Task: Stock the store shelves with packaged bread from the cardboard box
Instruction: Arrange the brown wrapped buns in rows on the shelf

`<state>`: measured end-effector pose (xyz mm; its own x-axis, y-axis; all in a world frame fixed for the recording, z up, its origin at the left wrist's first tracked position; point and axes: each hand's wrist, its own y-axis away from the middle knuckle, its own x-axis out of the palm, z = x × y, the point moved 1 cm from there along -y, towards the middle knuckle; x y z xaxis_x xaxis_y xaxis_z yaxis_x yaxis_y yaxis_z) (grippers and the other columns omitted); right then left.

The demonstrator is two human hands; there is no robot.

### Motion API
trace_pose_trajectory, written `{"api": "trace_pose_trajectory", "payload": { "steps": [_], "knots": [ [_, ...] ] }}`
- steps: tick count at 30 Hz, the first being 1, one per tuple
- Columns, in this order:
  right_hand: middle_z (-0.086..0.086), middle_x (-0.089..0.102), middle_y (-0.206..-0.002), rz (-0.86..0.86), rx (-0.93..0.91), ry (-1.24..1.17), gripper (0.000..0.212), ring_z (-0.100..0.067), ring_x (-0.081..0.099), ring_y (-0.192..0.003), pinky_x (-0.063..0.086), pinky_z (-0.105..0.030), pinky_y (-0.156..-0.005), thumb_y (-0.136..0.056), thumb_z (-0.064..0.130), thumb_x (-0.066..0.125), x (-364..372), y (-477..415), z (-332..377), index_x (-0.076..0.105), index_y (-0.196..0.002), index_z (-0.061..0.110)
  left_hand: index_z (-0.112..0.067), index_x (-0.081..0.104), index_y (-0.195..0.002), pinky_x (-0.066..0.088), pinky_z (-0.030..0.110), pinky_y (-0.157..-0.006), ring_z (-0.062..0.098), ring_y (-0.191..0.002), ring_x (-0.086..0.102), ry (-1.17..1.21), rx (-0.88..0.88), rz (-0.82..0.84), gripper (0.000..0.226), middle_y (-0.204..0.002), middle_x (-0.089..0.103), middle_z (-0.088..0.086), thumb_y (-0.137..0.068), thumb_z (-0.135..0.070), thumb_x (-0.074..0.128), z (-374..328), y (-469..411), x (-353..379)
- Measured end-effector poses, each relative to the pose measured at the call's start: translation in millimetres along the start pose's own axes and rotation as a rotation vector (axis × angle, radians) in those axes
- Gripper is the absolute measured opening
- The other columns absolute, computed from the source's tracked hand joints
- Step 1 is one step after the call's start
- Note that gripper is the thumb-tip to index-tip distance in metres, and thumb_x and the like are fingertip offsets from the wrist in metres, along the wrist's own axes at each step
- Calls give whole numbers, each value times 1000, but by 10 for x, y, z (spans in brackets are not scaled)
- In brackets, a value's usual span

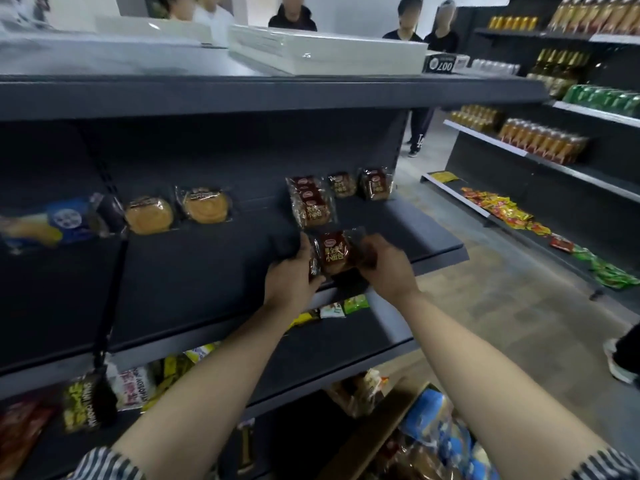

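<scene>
Both arms reach forward and upward, bare from the elbows. The left forearm (207, 375) and right forearm (485, 358) converge toward the middle, with striped sleeves (100, 462) showing at the bottom corners. The left hand (289, 277) grips the left edge of a bread packet (333, 252), fingers curled behind it and thumb below. The right hand (389, 268), back toward the camera, pinches the packet's right edge with its fingers curled.

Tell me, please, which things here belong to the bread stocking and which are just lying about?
Job: brown bread pack, left hand, right hand, shelved brown packs, dark shelf, cardboard box.
Lying about: drink bottles, sachets on the far shelf.
</scene>
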<state>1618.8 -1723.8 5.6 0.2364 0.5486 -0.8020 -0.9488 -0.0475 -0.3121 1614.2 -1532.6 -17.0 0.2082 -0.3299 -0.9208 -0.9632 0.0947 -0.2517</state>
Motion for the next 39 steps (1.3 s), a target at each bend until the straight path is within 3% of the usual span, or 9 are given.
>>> {"api": "trace_pose_trajectory", "payload": {
  "steps": [5,10,13,21,28,32,39],
  "knots": [
    [-12,70,-101,16,38,15,30,-36,64,-94,48,-36,-70,-85,12,64,196,-203,3,57,-114,12,-21,18,-154,44,37,-94,25,-111,63,69,-44,-42,85,-128,64,1,-88,-45,66,119,-153,51],
    [-12,69,-100,2,56,62,30,-36,63,-93,50,-39,-71,-86,20,66,297,-471,-20,56,-113,13,-21,29,-144,43,37,-93,24,-105,65,119,-57,-88,77,-126,64,1,-83,-41,72,187,-407,71],
    [-12,69,-99,-7,46,90,30,-37,63,-92,52,-40,-71,-87,22,65,366,-632,11,55,-114,13,-21,28,-143,43,36,-92,23,-104,65,129,-62,-103,76,-122,65,2,-83,-37,72,233,-559,94],
    [-11,69,-99,-26,32,132,30,-36,63,-91,48,-37,-65,-88,24,62,527,-978,16,53,-116,14,-17,30,-142,40,39,-100,24,-126,49,182,-71,-113,79,-139,49,6,-80,-35,75,377,-883,162],
    [-14,66,-104,1,36,131,32,-38,62,-95,48,-39,-68,-88,22,61,603,-1139,-18,50,-115,12,-16,34,-137,40,37,-98,24,-120,54,199,-99,-114,73,-133,54,5,-79,-32,76,402,-1006,174],
    [-16,66,-104,-1,40,112,31,-39,61,-94,40,-35,-64,-89,23,60,626,-1159,-38,48,-116,11,-16,34,-137,42,36,-94,24,-116,57,207,-92,-102,72,-130,56,6,-80,-31,76,397,-1037,172],
    [-17,63,-103,10,8,87,38,-39,60,-92,49,-41,-68,-85,19,63,608,-1023,-76,44,-116,8,-13,27,-147,43,38,-96,27,-118,56,219,-105,-88,84,-136,53,9,-81,-34,74,352,-954,166]
  ]
}}
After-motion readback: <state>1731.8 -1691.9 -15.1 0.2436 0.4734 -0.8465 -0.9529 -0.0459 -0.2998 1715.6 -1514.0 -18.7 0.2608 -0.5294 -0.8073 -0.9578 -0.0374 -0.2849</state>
